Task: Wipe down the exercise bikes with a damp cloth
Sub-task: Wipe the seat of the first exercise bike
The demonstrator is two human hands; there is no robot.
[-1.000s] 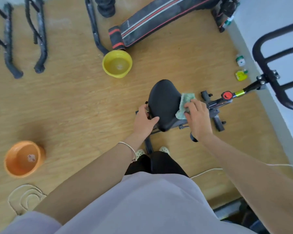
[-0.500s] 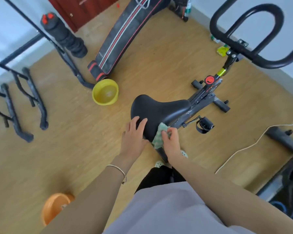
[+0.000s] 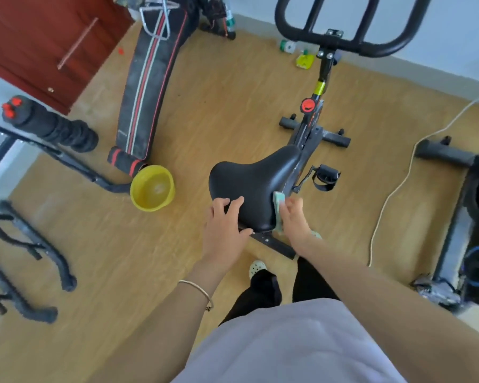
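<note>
While my cloth point(image 3: 277, 208) sits against the right flank of the saddle point(image 3: 253, 183), I judge the job early: only this seat is under the wipe. The handlebars point(image 3: 343, 42), the red knob point(image 3: 308, 105), the frame of the exercise bike point(image 3: 311, 134) and the pedal point(image 3: 325, 175) show no cloth on them, and I cannot tell by look whether they are damp or dry. My left hand point(image 3: 223, 225) rests on the rear of the saddle, fingers spread and relaxed and gripping nothing, and I take it to be steadying the seat. My right hand point(image 3: 293, 217) presses the cloth to the saddle's side with fingers nearly straight. The thumb is hidden behind the fabric, so I cannot tell whether it pinches. The cloth is pale green, soft, and folded into a narrow upright strip. The saddle is black and smooth with a dull sheen, broad at the back and tapering to a nose. The handlebars are looped black tubing, matte, likely rubbery. The frame is dark painted metal with a yellow-green band on the stem. A yellow basin point(image 3: 152, 187), round glossy plastic, stands on the wood-grain floor point(image 3: 233, 92) to the saddle's left, near but apart. At the right edge stands a second dark machine point(image 3: 443, 153). I cannot tell whether it is a bike, and nothing touches it.
</note>
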